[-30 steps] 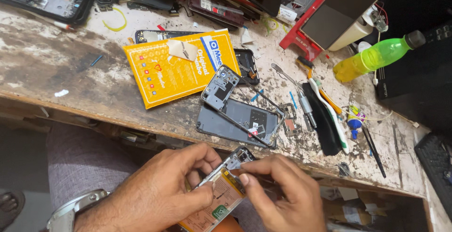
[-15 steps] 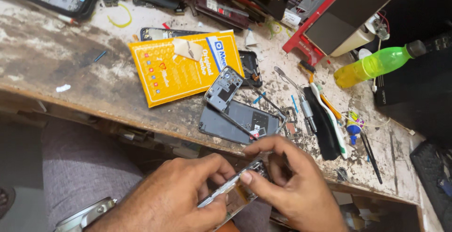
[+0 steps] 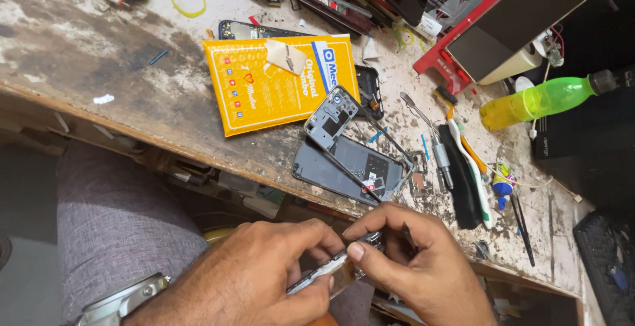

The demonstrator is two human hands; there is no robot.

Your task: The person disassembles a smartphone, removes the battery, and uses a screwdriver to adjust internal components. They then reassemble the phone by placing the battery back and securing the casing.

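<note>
Left hand [image 3: 258, 279] closed in a grip around a thin phone part [image 3: 331, 272], thumb on top, fingers curled beneath. Right hand [image 3: 417, 266] closed too, thumb and forefinger pinched on the same part from the far end; a dark slim tool seen between its fingers, kind not resolved. Part held low in the lap, below the front edge of the bench [image 3: 99, 54], above a grey-trousered knee [image 3: 112, 213]. One metal wristwatch [image 3: 122, 299] on the left wrist. Counted on the bench: one yellow padded envelope [image 3: 264, 94], lying flat; one opened phone back shell [image 3: 350, 167] just right of it, with one grey inner frame [image 3: 331, 117] resting tilted on its upper corner; one toothbrush [image 3: 473, 167] beside one black strip [image 3: 460, 180]; one pair of tweezers [image 3: 420, 117]; one green bottle [image 3: 536, 99] lying on its side at the right, contents yellow-green, cap dark. One red-edged box [image 3: 509, 21] at the top right. Further phones along the bench's far edge, number not countable.
</note>
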